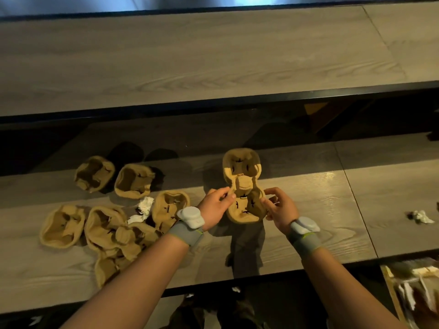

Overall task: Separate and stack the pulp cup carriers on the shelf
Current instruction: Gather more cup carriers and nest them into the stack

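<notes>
A tan pulp cup carrier point(242, 167) with two cup wells lies on the lower wooden shelf point(320, 210), lengthwise away from me. My left hand point(215, 206) pinches its near left edge with thumb and fingers. My right hand point(280, 207) grips its near right edge. Several more pulp carriers point(104, 229) lie scattered in a loose heap to the left, some overlapping, with two point(135, 180) set further back.
Crumpled white paper point(145, 206) sits among the heap, and another scrap point(421, 217) lies at the far right. A higher wooden counter point(190, 55) overhangs behind. A box with papers point(418, 288) sits below right. Both wrists wear grey bands.
</notes>
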`<state>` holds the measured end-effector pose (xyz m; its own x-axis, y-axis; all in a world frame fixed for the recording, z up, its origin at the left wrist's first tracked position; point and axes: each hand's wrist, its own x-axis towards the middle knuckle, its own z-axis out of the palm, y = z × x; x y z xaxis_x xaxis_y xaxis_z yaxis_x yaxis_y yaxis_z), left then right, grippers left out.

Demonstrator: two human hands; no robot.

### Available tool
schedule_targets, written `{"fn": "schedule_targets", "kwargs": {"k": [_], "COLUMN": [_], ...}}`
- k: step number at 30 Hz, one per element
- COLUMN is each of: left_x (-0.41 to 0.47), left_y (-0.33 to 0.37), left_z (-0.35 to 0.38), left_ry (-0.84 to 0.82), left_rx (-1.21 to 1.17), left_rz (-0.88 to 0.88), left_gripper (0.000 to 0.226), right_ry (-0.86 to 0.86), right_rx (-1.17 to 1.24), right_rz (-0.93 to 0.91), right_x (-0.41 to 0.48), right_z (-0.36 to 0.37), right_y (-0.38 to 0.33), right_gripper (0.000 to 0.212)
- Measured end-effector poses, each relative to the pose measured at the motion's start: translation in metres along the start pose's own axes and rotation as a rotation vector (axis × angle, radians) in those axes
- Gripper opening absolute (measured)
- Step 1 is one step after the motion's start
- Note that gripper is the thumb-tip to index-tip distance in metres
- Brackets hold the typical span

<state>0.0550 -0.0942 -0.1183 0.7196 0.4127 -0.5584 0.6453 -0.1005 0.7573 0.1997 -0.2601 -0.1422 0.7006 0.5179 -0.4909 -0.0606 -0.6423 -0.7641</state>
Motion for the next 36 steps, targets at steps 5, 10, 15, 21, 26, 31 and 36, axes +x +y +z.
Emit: {"fn": "schedule_targets", "kwargs": {"k": [5, 10, 15, 21, 26, 31, 36], "left_x": [0.011, 0.002, -0.029, -0.081, -0.134, -0.171, -0.188], "left_y": [-0.005, -0.025, -0.037, -0.048, -0.07, -0.108, -0.141], "left_z": [-0.003, -0.026, -0.046, -0.108, -0.172, -0.198, -0.202], "left_ry": [0.098, 0.171, 0.169, 0.318, 0.464, 0.621, 0.625], "left_rx": [-0.096, -0.088, -0.276, -0.295, -0.303, -0.41, -0.453], "left_rz": [-0.062, -0.097, -0.104, -0.053, 0.02, -0.043, -0.134], "left_gripper": [0.053, 0.055, 0.053, 0.033, 0.018, 0.019, 0.019], "right_ry": [0.021, -0.083, -0.119, -0.011, -0.132, -0.343, -0.552], "right_rx": [0.068, -0.014, -0.086, -0.298, -0.403, -0.497, -0.494], "right_rz": [0.019, -0.014, 0.026, -0.12, -0.298, -0.382, -0.405], "right_x": [0.004, 0.007, 0.017, 0.018, 0.005, -0.021, -0.042], "right_z": [0.014, 0.042, 0.053, 0.058, 0.098, 0.159, 0.206], "right_y": [-0.015, -0.031, -0.037, -0.049, -0.096, -0.126, -0.14], "right_gripper": [0.012, 0.009, 0.014, 0.026, 0.025, 0.02, 0.03]}}
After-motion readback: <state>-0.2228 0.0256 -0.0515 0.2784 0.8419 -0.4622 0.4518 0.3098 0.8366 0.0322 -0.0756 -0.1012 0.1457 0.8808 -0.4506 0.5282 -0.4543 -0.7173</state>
